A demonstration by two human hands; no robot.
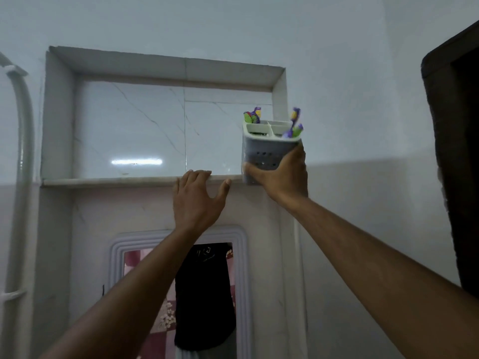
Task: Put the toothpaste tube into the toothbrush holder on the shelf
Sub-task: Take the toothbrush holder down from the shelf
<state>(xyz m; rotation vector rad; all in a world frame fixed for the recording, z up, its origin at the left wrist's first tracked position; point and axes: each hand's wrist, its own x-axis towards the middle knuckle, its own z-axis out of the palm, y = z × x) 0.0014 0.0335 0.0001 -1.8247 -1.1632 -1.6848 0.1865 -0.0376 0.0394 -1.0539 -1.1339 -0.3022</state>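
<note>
A grey toothbrush holder (264, 154) with small holes and several compartments is held up at the right end of the marble shelf (108, 181), in a wall niche. My right hand (282, 177) grips its lower front. Purple and green toothbrushes (294, 124) stick out of the right compartment, and more green and purple items (253, 115) stand at its back left. My left hand (198, 200) rests flat against the shelf's front edge, fingers spread over the lip, holding nothing. No toothpaste tube is clearly visible.
The niche's back wall (145, 133) is glossy marble tile. A white pipe (23, 151) runs down the left wall. Below the shelf hangs a white-framed mirror (241, 255) that reflects a dark garment. A dark door frame (453, 151) stands at the right.
</note>
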